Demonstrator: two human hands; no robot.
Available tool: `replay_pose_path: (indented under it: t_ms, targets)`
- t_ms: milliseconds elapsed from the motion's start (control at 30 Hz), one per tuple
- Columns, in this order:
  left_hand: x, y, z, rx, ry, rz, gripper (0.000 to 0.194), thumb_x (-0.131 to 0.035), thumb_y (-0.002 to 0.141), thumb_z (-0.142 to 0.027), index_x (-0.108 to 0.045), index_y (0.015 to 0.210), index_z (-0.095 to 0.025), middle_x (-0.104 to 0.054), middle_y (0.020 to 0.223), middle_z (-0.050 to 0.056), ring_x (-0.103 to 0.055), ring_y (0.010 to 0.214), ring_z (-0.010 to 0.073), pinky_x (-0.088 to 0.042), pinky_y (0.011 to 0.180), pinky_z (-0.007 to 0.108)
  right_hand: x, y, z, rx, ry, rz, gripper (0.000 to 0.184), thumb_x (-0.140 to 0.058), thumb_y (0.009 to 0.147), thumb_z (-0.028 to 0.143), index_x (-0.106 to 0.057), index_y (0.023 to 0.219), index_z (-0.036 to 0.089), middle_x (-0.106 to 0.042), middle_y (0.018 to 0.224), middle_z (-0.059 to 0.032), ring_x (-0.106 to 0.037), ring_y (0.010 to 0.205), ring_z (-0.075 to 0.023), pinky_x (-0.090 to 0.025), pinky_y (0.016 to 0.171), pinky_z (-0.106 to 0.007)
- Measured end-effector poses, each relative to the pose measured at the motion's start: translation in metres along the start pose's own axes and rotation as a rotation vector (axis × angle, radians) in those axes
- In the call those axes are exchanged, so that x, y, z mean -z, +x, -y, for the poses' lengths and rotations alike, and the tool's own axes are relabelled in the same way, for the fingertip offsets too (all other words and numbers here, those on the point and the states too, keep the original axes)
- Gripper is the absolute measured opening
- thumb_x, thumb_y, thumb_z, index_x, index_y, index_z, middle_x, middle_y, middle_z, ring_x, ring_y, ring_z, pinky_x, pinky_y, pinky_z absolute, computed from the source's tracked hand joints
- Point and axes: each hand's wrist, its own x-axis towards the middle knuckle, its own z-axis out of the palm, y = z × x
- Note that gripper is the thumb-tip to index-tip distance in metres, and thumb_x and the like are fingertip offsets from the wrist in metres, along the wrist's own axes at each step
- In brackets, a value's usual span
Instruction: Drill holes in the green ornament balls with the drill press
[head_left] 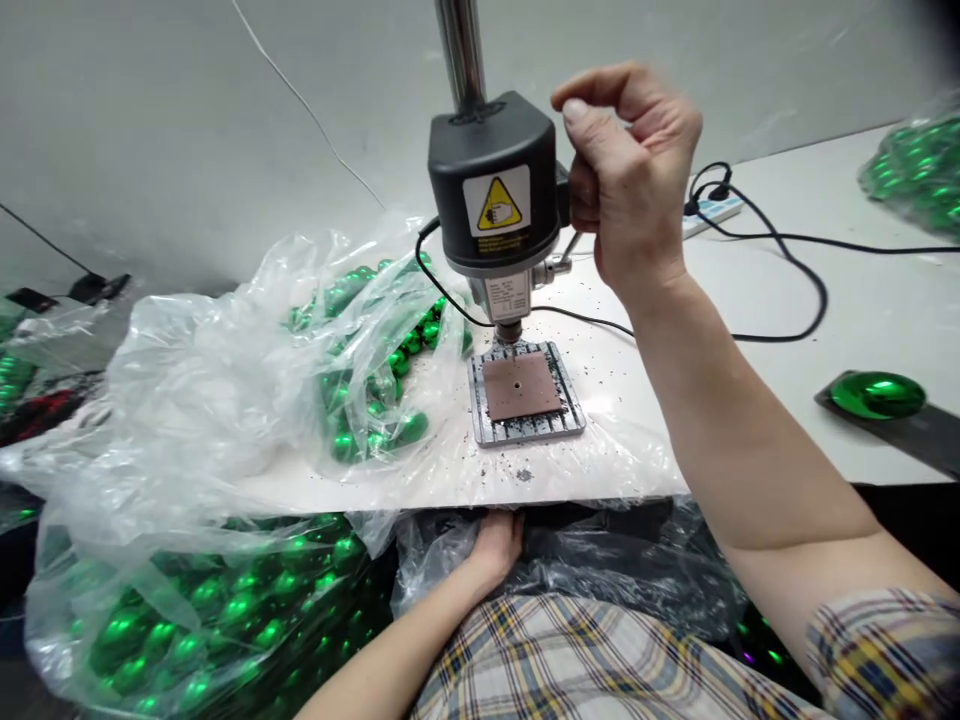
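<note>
A black bench drill press point(491, 180) with a yellow warning sticker stands in front of me. Beside its motor housing, on the right, is my right hand point(630, 170), raised with the fingers curled and the thumb near the index fingertip. A metal lever point(562, 260) runs up behind those fingers; whether they grip it is hidden. Under the chuck point(509, 331) lies a square brown board point(536, 398) with a small dark hole, on the slotted metal base point(532, 437). My left hand point(499, 545) reaches under the table's front edge, its fingers out of sight.
Shiny green balls point(411, 345) lie in clear plastic bags point(202, 370) on the left, with more below the table edge. Dark shavings are scattered around the base. A power strip point(716, 212), black cables, a single green ball point(877, 395) and another bag point(919, 170) are on the right.
</note>
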Motion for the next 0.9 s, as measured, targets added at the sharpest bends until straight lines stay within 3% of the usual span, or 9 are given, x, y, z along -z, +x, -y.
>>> replay_pose_path:
  t_ms: [100,167,233,333,433,467,633,733,900]
  targets:
    - [0.027,-0.023,-0.015,-0.181,0.013,0.162,0.054,-0.064,0.089,-0.029,-0.057,0.140,-0.011,-0.060,0.140,0.025,-0.066,0.119,0.0366,-0.053,0.102,0.045,0.002,-0.003,0.000,-0.012,0.032,0.024,0.009,-0.069,0.086,0.021,-0.065,0.078,0.023,-0.035,0.052,0.0058,-0.027,0.040,-0.0093,-0.023,0.036,-0.028]
    - [0.064,-0.041,-0.023,-0.451,-0.053,0.328,0.049,-0.070,0.086,-0.039,-0.066,0.129,-0.017,-0.067,0.132,0.019,-0.070,0.110,0.0345,-0.055,0.095,0.044,0.004,-0.003,-0.002,0.001,0.042,0.036,0.014,-0.078,0.083,0.032,-0.066,0.079,0.024,-0.036,0.050,0.0059,-0.027,0.039,-0.0094,-0.021,0.033,-0.029]
    - [0.112,-0.049,-0.026,-0.637,-0.260,0.338,0.031,-0.065,0.091,-0.045,-0.074,0.110,-0.023,-0.076,0.109,0.010,-0.074,0.096,0.0261,-0.056,0.086,0.036,0.005,-0.002,-0.005,0.021,0.060,0.035,0.022,-0.083,0.078,0.039,-0.067,0.078,0.024,-0.036,0.048,0.0062,-0.027,0.037,-0.0094,-0.018,0.032,-0.029]
    - [0.191,-0.022,-0.015,-0.542,-0.561,-0.094,0.032,-0.052,0.098,-0.045,-0.072,0.097,-0.020,-0.075,0.083,0.007,-0.069,0.072,0.0188,-0.054,0.069,0.030,0.006,-0.001,-0.011,0.022,0.070,0.037,0.022,-0.081,0.080,0.040,-0.068,0.080,0.023,-0.036,0.046,0.0062,-0.028,0.036,-0.0092,-0.016,0.031,-0.029]
    - [0.253,0.040,0.005,-0.274,-0.497,-0.678,0.018,-0.055,0.094,-0.028,-0.069,0.098,-0.017,-0.071,0.082,0.009,-0.067,0.082,0.0245,-0.051,0.079,0.036,0.007,0.000,-0.016,0.030,0.047,0.053,0.018,-0.075,0.086,0.040,-0.067,0.083,0.024,-0.035,0.045,0.0066,-0.028,0.035,-0.0088,-0.017,0.031,-0.027]
    - [0.266,0.062,0.011,-0.217,-0.426,-0.732,0.016,-0.057,0.089,-0.019,-0.069,0.100,-0.016,-0.071,0.090,0.012,-0.067,0.093,0.0277,-0.049,0.088,0.039,0.008,0.001,-0.017,0.032,0.041,0.060,0.017,-0.074,0.087,0.039,-0.066,0.084,0.024,-0.034,0.045,0.0066,-0.028,0.035,-0.0088,-0.018,0.031,-0.027]
    - [0.288,0.138,0.021,-0.271,-0.357,-0.634,0.040,-0.066,0.059,0.004,-0.072,0.091,-0.017,-0.071,0.106,0.010,-0.061,0.110,0.0319,-0.042,0.099,0.039,0.012,0.002,-0.023,0.045,0.019,0.107,0.010,-0.072,0.089,0.035,-0.069,0.088,0.025,-0.037,0.047,0.0062,-0.030,0.036,-0.0087,-0.021,0.032,-0.024]
    - [0.285,0.151,0.022,-0.308,-0.407,-0.605,0.031,-0.068,0.059,-0.001,-0.071,0.085,-0.017,-0.070,0.098,0.008,-0.062,0.099,0.0277,-0.044,0.093,0.036,0.011,0.002,-0.024,0.047,0.034,0.094,0.007,-0.070,0.088,0.031,-0.069,0.088,0.025,-0.038,0.048,0.0060,-0.030,0.036,-0.0082,-0.021,0.032,-0.023]
    - [0.289,0.146,0.029,-0.322,-0.601,-0.673,0.029,-0.067,0.073,-0.015,-0.069,0.102,-0.017,-0.064,0.081,0.003,-0.060,0.080,0.0204,-0.048,0.084,0.036,0.006,0.000,-0.020,0.024,0.093,0.045,0.003,-0.068,0.085,0.023,-0.071,0.085,0.023,-0.038,0.046,0.0062,-0.028,0.037,-0.0084,-0.018,0.031,-0.023]
